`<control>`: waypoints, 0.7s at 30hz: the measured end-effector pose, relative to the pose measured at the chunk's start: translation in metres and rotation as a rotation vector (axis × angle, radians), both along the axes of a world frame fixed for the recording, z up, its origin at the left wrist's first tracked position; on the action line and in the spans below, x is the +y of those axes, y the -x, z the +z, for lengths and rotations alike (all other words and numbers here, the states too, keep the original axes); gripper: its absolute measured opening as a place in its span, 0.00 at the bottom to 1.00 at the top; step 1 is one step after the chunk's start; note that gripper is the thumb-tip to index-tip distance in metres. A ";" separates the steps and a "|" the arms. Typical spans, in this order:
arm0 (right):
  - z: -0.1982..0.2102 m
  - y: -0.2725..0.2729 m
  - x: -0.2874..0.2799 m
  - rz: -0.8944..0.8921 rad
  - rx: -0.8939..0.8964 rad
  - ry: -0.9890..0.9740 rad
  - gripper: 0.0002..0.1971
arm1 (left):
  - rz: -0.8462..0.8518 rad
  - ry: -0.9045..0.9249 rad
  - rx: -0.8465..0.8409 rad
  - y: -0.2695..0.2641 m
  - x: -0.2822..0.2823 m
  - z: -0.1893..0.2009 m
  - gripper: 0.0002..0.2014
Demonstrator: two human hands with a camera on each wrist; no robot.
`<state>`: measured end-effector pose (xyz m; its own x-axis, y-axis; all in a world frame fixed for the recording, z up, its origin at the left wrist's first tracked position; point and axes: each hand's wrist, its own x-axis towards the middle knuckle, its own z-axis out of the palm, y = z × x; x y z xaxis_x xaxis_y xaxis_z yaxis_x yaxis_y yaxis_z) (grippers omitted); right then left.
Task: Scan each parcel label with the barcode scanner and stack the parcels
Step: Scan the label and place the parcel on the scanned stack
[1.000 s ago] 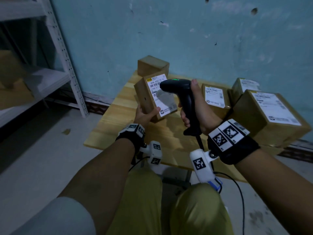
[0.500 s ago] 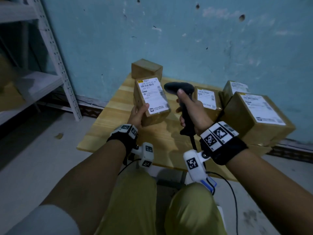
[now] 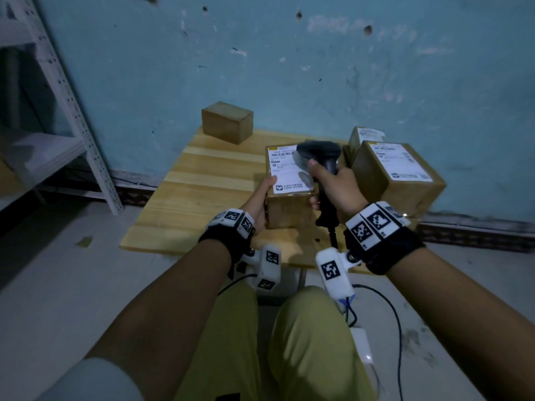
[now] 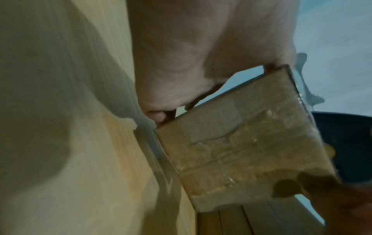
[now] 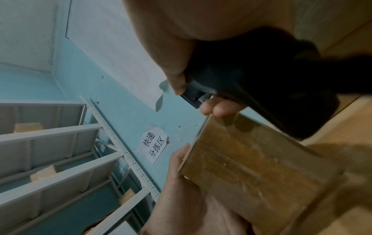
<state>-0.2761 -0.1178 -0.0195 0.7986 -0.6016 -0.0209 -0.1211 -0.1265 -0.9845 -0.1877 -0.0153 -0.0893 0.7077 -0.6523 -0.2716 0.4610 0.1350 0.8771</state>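
shelving: grey metal rack [image 3: 72, 111] at far left, perforated upright, brown boxes on its shelves in the right wrist view.
wall: blue paint, chipped and pitted; a white paper sign [image 5: 154, 147] with handwritten chinese characters is taped to it.
table: pale wooden planks [image 3: 202, 180], smooth, grain running across.
plain box: small brown carton [image 3: 227, 122] at the table's back left corner, no label showing.
left hand: the left hand [image 3: 259, 201] clasps the held parcel's left side, thumb up on the label edge, fingers hidden behind the box.
held parcel: brown cardboard parcel [image 3: 288, 195], square-edged, glossy clear tape wrinkled over the near face, carried just above the table between both hands.
label: white shipping label [image 3: 289, 172] on top, barcode near the far edge, small print too blurred to read.
right hand: the right hand [image 3: 337, 188] wraps its fingers round the scanner's handle, forefinger forward on top, knuckles touching the parcel's right side.
scanner: black plastic barcode scanner [image 3: 321, 157], rounded head over the label, black cable hanging from the handle.
right parcels: larger brown parcel [image 3: 396, 178] with a white label, and a smaller labelled one [image 3: 366, 136] behind it, touching.
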 end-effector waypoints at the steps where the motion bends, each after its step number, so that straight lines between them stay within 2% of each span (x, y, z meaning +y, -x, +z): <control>1: -0.001 0.007 -0.003 -0.017 0.000 0.003 0.14 | -0.013 -0.010 0.003 0.007 -0.005 -0.002 0.23; 7: -0.012 0.036 -0.020 -0.057 0.012 0.021 0.11 | -0.087 -0.052 -0.013 0.026 -0.036 -0.014 0.22; 14: -0.018 0.042 -0.024 -0.038 0.024 0.077 0.13 | -0.125 -0.089 -0.018 0.022 -0.055 -0.013 0.23; 17: -0.017 0.042 -0.026 -0.020 0.031 0.089 0.13 | -0.146 -0.082 0.001 0.018 -0.059 -0.018 0.29; 21: -0.015 0.042 -0.028 -0.016 0.031 0.098 0.13 | -0.136 -0.138 -0.062 0.014 -0.060 -0.022 0.19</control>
<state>-0.3176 -0.1454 -0.0347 0.7887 -0.6147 0.0142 -0.1542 -0.2201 -0.9632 -0.2016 -0.0750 -0.1109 0.6338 -0.7025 -0.3237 0.4114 -0.0483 0.9102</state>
